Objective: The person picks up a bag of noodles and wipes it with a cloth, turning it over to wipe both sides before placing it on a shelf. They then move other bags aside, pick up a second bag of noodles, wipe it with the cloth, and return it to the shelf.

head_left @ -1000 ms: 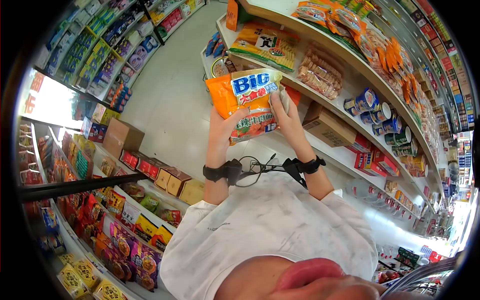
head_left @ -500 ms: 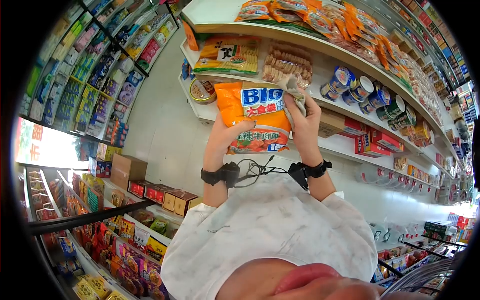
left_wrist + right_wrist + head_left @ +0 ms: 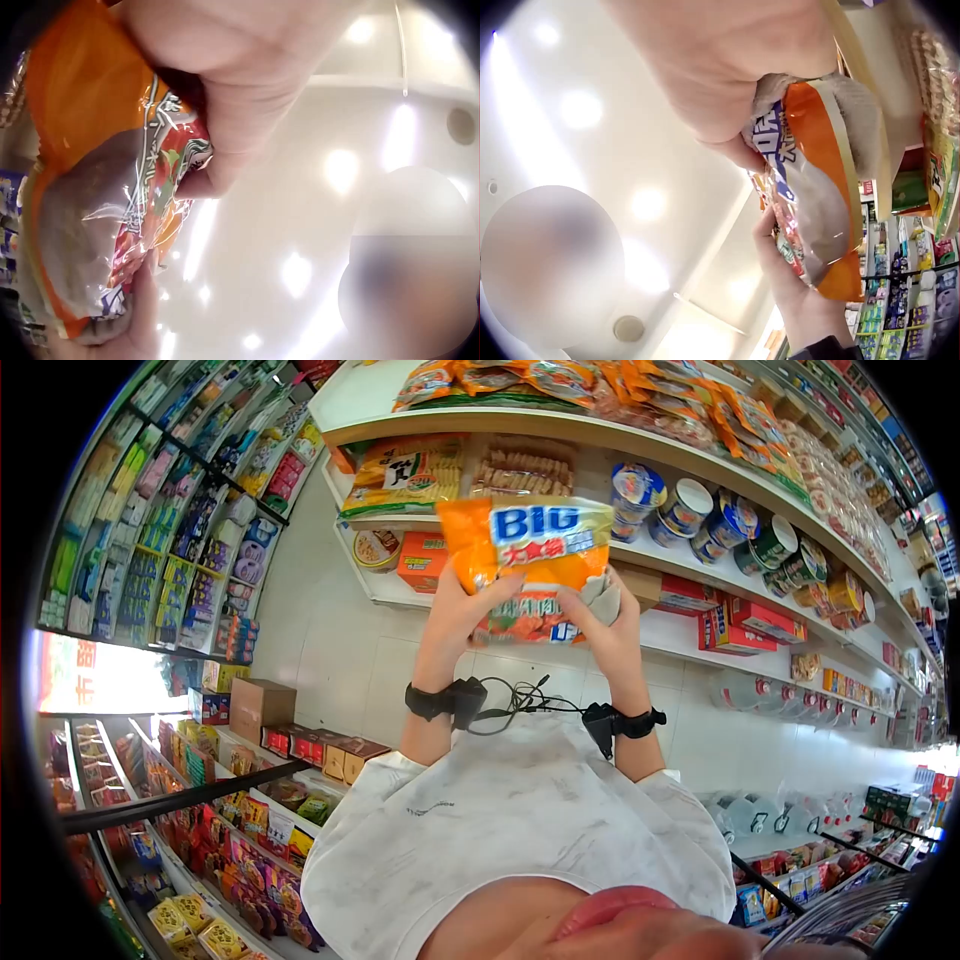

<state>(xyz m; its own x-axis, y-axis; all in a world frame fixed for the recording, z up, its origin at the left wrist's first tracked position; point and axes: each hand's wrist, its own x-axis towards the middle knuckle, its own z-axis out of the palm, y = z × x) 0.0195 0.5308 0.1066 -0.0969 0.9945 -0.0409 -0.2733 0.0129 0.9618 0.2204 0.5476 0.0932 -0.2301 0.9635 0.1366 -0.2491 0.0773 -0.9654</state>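
Note:
An orange instant noodle packet (image 3: 540,575) with "BIG" in blue letters is held up in front of the chest. My left hand (image 3: 462,610) grips its left side, thumb across the front. On the right side my right hand (image 3: 610,625) holds the lower part of the packet, with its thumb on the front and a crumpled grey cloth (image 3: 604,603) between hand and wrapper. The right wrist view shows the cloth (image 3: 853,112) against the back and edge of the packet (image 3: 821,161). In the left wrist view, the left thumb presses the packet's (image 3: 90,82) printed face.
Beyond the packet stands a white shelf (image 3: 330,415) with bagged snacks (image 3: 410,472), cup noodles (image 3: 688,505) and red boxes (image 3: 735,622). Snack racks (image 3: 240,840) line the lower left, near a cardboard box (image 3: 262,705). A black cable (image 3: 515,700) hangs between the wrist straps.
The cloth and right hand have moved from the packet's upper right corner to its lower right side. The left hand keeps its grip. Shelves have shifted leftward in the head view.

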